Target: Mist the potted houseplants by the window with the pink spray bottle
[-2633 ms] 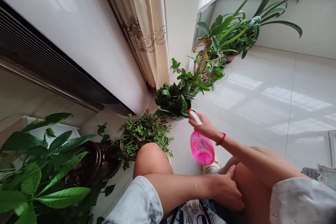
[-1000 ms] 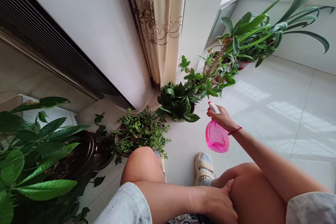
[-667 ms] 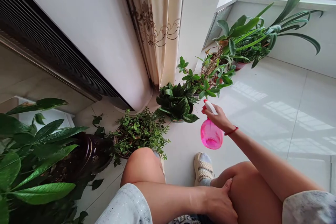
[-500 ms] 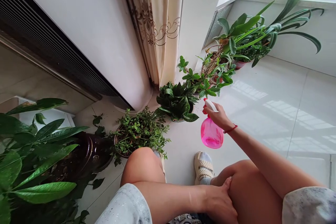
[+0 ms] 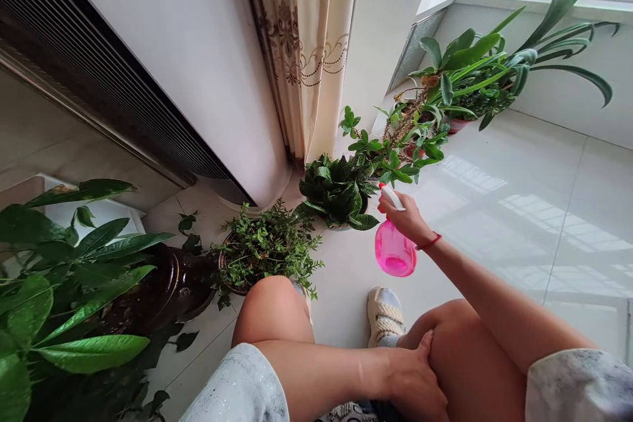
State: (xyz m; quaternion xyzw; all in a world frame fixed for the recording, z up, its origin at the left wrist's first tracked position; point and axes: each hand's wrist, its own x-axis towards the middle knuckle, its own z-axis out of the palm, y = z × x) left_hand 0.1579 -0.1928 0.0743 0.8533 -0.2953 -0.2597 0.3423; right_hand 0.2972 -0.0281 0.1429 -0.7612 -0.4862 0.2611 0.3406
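A pink see-through spray bottle [image 5: 395, 252] with a white and red spray head is gripped round its neck by my right hand [image 5: 406, 216]. The bottle hangs above the floor, its nozzle pointing left and away from me. Just left of the nozzle grows a dark broad-leaved potted plant [image 5: 336, 191]; a thorny-stemmed plant [image 5: 403, 138] stands just beyond the hand. My left hand [image 5: 418, 376] lies over my right knee, thumb raised and apart, the other fingers partly hidden against the leg. Nothing shows in it.
A small-leaved bushy plant [image 5: 270, 247] sits by my left knee. At the left stands a large-leaved plant [image 5: 93, 349] near a brown glazed pot [image 5: 190, 283]. Behind are a white appliance [image 5: 198, 46] and a patterned curtain [image 5: 306, 46]. Long-leaved plants [image 5: 494, 72] line the window wall.
The spray bottle and my right hand have shifted slightly left. The whole view has swung a little, sliding the plants and curtain rightward. My left hand stays on the knee.
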